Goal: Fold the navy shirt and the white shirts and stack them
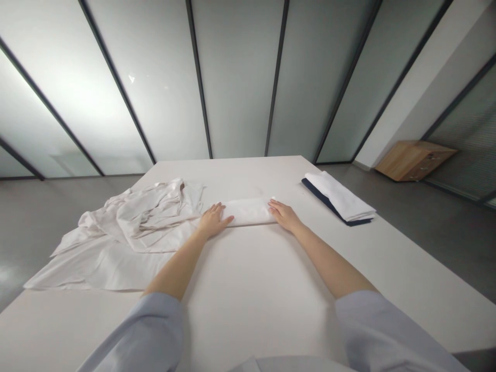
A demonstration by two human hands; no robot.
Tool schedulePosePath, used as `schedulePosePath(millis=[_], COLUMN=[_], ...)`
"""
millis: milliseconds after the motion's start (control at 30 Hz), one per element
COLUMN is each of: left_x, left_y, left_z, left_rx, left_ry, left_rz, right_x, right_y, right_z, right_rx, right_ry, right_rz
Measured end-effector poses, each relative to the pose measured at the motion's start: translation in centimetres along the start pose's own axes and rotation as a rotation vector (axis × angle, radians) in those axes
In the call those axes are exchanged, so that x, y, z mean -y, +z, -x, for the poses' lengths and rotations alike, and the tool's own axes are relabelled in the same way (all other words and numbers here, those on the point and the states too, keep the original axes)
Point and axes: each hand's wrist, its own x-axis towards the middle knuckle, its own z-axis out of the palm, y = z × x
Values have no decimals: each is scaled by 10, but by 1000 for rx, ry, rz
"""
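A white cloth [250,211], folded into a flat rectangle, lies in front of me on the white table. My left hand [214,219] rests flat on its left end, thumb spread away from the fingers. On the right end lies my right hand [284,213], its fingers stretched out over the cloth's edge. Neither hand grips anything. Close to my left forearm sits a crumpled heap of white fabric [143,222], spread loosely with many wrinkles.
To the right, a folded white cloth [337,196] lies on top of a folded dark blue cloth [325,200]. The white table [259,289] extends all around. Beyond it stand frosted glass panels [236,77] and, on the floor at right, a wooden drawer cabinet [414,160].
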Motion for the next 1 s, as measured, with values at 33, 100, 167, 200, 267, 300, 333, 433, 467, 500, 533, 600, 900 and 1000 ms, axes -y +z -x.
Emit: schedulePosePath(millis=[33, 100, 167, 200, 267, 300, 333, 433, 467, 500, 533, 600, 900, 1000], left_x=[-1, -2, -1, 0, 2, 3, 3, 5, 6, 6, 7, 9, 14, 13], left_y=[0, 0, -1, -1, -2, -3, -3, -3, -3, -2, -1, 1, 4, 2], left_z=[1, 3, 3, 3, 3, 3, 3, 3, 3, 2, 2, 2, 1, 1], left_rx=[-11, -28, -63, -93, -167, -200, -223, -248, -251, -254, -258, -259, -269, -264], left_ry=[-2, -15, -49, -72, -108, -121, -130, -159, -167, -173, -177, -180, -180, -181], left_rz=[-19, -51, -77, -93, -130, -146, -157, -140, -125, -112, -104, -101, -96, -86], right_x=[3, 8, 12, 14, 18, 20, 22, 29, 32, 34, 36, 37, 31, 30], right_y=[-1, -4, -7, -9, -14, -17, -19, -25, -25, -25, -25, -24, -20, -11], right_z=[0, 0, -1, -1, -2, -2, -2, -2, -2, -2, -3, -6, -55, -74], right_rx=[4, 9, 2, -5, -10, -5, 4, 35, 32, 18, -6, -70, 138, 262], right_ry=[4, 14, 23, 27, 32, 33, 33, 43, 54, 71, 89, 122, 327, 346], right_rz=[19, 66, 129, 162, 220, 243, 261, 302, 307, 306, 299, 281, 220, 183])
